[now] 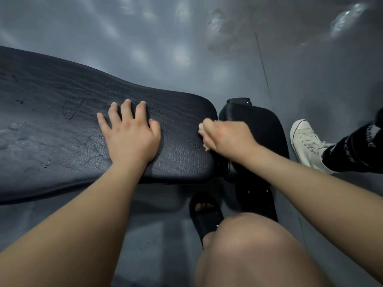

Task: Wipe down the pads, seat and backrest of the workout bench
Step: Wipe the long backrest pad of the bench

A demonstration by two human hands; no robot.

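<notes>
**Head view: left hand flat on bench, right hand balled on a cloth at the pad end**

Head cam, looking down at the workout bench.

- Long black pad (62,121) runs from the left edge to centre frame. The vinyl is cracked and scuffed, with a few small nicks and wet-looking spots near the left end. I can't tell if it's the seat or the backrest.
- Left hand (132,139) lies palm-down on that pad near its right end, fingers straight and slightly spread, gripping nothing.
- Right hand (228,137) is clenched round a whitish cloth (202,126). Only bits of it poke out past the knuckles, and that area is motion-blurred. The fist sits at the pad's rounded right end, over the gap to the next cushion.
- Second black pad (269,131) is just beside the long one, partly hidden by my right forearm. Below it is a black frame piece (257,195) with small bolts.
- Grey glossy floor (165,48) is all around, with light reflections on it.
- My bare knee (248,235) is bottom centre, and my foot is in a black slide sandal (207,216) under the bench end.
- Someone else's white sneaker (306,143) and a dark printed trouser leg are at the right edge, apart from the bench.
</notes>
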